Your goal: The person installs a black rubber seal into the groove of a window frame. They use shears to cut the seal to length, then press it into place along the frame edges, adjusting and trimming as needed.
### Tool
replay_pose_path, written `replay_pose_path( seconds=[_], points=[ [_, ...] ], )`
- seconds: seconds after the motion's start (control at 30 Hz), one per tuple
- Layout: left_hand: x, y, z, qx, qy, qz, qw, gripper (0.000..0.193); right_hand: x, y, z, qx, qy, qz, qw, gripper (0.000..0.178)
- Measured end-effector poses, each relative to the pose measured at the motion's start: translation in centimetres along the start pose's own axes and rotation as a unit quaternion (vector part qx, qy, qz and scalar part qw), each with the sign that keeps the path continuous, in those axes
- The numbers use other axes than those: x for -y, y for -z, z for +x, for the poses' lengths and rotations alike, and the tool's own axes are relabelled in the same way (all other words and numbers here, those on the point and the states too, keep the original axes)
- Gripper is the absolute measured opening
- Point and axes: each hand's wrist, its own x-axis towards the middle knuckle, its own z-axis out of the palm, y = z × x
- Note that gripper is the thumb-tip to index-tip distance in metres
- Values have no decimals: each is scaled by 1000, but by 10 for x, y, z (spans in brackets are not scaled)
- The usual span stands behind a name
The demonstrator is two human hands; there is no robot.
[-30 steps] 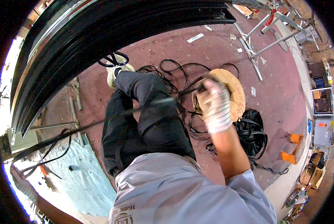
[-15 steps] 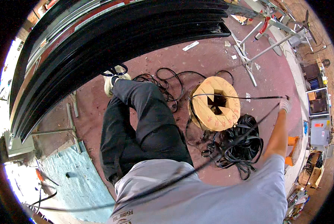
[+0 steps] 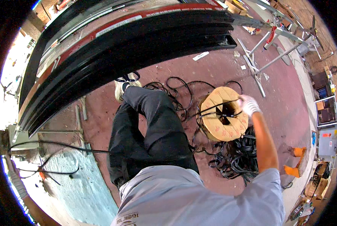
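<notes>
Beside a wooden spool (image 3: 210,126) on the floor, my gloved right hand (image 3: 249,106) is closed on a black cord (image 3: 218,107) that stretches across the spool's face. Far out at the left rim of the view, my gloved left hand (image 3: 16,182) is closed on black cord too; its fingers are small and dim there. From that hand a length of cord runs right to my legs, and another loop hangs over the blue sheet. A tangled heap of black cord (image 3: 234,162) lies against the near side of the spool, with looser coils beyond my knees.
Long black profiles (image 3: 138,49) lie stacked on a stand ahead of my feet. A metal trestle (image 3: 257,71) stands at the far right. An orange bracket (image 3: 294,164) rests on the floor at right, and a light blue sheet (image 3: 78,184) covers the left side.
My right hand has come in from the far right to the spool. My left hand has come into view at the left rim, and the cord across my body has dropped away.
</notes>
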Motion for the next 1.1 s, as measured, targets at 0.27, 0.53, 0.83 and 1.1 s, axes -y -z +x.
replay_pose_path(
  seconds=[0.27,0.53,0.83,1.1],
  points=[
    [-197,53,9,15,11,-201,980,31,303,26,-94,110,495,314,803,74],
    [-308,61,4,16,107,-349,931,40,269,-26,-90,39,297,389,871,37],
    [-460,33,-7,237,99,-549,795,36,229,-35,-68,-81,131,281,947,60],
    [-511,-5,-2,368,-24,-633,681,16,370,76,-110,-5,424,562,710,56]
  ],
)
